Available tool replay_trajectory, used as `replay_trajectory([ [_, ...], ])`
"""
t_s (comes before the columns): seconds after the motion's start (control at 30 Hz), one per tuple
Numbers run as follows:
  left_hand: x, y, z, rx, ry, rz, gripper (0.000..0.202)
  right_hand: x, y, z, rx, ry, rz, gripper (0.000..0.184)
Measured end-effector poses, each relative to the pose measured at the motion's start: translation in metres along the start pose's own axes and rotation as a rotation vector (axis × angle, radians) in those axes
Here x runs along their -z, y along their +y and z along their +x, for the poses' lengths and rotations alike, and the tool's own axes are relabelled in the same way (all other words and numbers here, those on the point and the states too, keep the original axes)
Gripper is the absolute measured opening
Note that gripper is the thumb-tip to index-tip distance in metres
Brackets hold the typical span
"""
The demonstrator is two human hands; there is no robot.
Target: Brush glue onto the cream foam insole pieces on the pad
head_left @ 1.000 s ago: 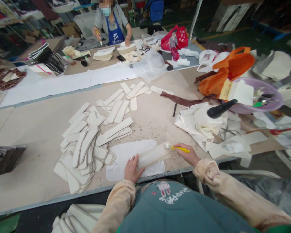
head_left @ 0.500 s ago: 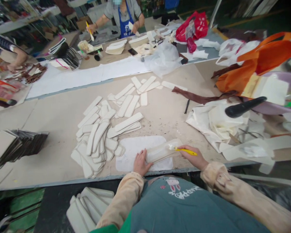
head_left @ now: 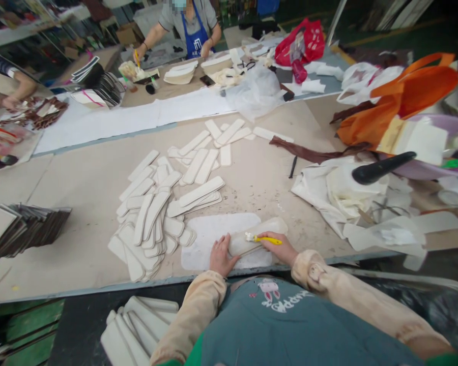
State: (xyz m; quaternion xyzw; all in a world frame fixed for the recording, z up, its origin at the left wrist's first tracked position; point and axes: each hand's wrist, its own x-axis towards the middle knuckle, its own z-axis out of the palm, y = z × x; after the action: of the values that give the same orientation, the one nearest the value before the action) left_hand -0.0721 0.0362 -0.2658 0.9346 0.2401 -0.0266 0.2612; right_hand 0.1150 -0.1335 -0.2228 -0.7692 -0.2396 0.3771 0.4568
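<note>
A long, thin translucent strip (head_left: 273,226) with rounded ends lies on a white sheet (head_left: 202,229) near the table's front edge. My left hand (head_left: 222,255) rests flat at the strip's left end, fingers stretched out and thumb spread. In my right hand (head_left: 281,248) is a yellow-handled brush (head_left: 267,239); its bristles, coated in white paste, touch the strip's middle. Left of the sheet, a heap of pale rounded strips (head_left: 150,218) overlaps loosely.
Grey-edged panels (head_left: 26,229) stand stacked at the left. To the right are a white bag (head_left: 328,193), a black-handled tool (head_left: 383,168) and an orange bag (head_left: 400,107). Across the table a person (head_left: 196,30) in a blue apron holds another yellow brush. More pale pieces (head_left: 137,325) lie below the edge.
My right hand has moved the brush leftward along the strip, from near its right part to its middle. My left hand stays in place. The person opposite has lowered their brush.
</note>
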Motion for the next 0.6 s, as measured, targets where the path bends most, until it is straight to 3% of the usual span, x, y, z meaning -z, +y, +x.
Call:
replay_trajectory([
  [0.13, 0.002, 0.002, 0.002, 0.001, -0.015, -0.007, 0.084, 0.045, 0.011, -0.005, -0.097, 0.194, 0.048, 0.033],
  [0.23, 0.006, 0.004, 0.002, 0.004, -0.025, -0.030, 0.088, 0.066, 0.007, -0.013, -0.108, 0.264, 0.073, 0.034],
  [0.4, 0.018, 0.002, -0.007, -0.040, 0.008, -0.102, 0.090, 0.069, -0.008, -0.029, -0.065, 0.333, 0.150, 0.035],
  [0.5, 0.035, -0.007, 0.001, -0.031, 0.114, -0.117, 0.063, 0.066, -0.011, -0.034, -0.042, 0.350, 0.145, 0.033],
  [0.6, 0.068, -0.019, 0.026, 0.064, 0.198, -0.013, 0.035, 0.064, -0.014, -0.036, -0.029, 0.393, 0.112, 0.034],
])
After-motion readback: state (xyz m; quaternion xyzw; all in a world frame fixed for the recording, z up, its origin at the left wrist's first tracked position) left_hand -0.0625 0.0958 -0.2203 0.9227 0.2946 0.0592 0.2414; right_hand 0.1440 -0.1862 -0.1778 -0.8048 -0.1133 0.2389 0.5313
